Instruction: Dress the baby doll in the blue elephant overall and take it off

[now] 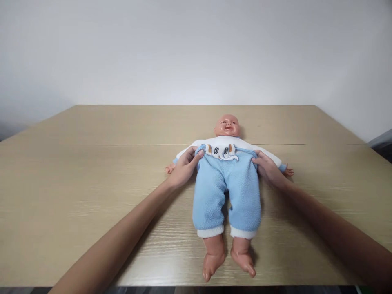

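no legible txt, no nos., no signs

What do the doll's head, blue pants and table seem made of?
Doll's head: probably vinyl or other plastic, smooth and glossy with bright highlights. Pants: likely matte fleece; the surface looks fuzzy and pebbled. Table: wood or wood-look laminate, slightly shiny, with grain lines.

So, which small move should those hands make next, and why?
Perhaps lay the top edge flat against the white top and let go: the left hand and right hand pinch opposite sides of the blue trousers, which already sit high on the doll.
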A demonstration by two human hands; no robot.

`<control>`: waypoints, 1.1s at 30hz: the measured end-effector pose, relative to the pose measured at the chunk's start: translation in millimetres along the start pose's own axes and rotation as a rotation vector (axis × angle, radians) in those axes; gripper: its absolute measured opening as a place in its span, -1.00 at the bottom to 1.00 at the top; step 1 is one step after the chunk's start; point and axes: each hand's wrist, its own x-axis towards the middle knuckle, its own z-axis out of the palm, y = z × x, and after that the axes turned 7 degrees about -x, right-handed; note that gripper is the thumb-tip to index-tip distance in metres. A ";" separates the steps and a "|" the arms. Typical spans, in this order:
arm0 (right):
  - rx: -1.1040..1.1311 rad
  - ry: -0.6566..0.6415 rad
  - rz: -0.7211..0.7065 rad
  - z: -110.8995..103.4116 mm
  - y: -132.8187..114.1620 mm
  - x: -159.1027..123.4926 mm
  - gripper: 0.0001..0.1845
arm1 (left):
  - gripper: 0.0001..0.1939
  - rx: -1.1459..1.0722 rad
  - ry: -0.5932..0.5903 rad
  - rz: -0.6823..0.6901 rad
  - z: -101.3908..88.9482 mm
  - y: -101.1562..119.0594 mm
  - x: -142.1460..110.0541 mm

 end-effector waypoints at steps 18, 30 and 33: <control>0.160 0.044 0.091 18.6 16.7 -14.5 -0.43 | -0.31 -0.297 0.087 -0.176 11.1 -32.5 -17.3; -0.075 -0.041 -0.072 -1.8 15.2 -3.4 -0.53 | -0.51 0.087 -0.188 -0.059 -13.9 -17.7 -3.1; -0.202 -0.120 -0.101 -12.5 6.9 -6.2 -0.62 | -0.53 0.198 -0.195 -0.045 -21.5 -17.7 -3.8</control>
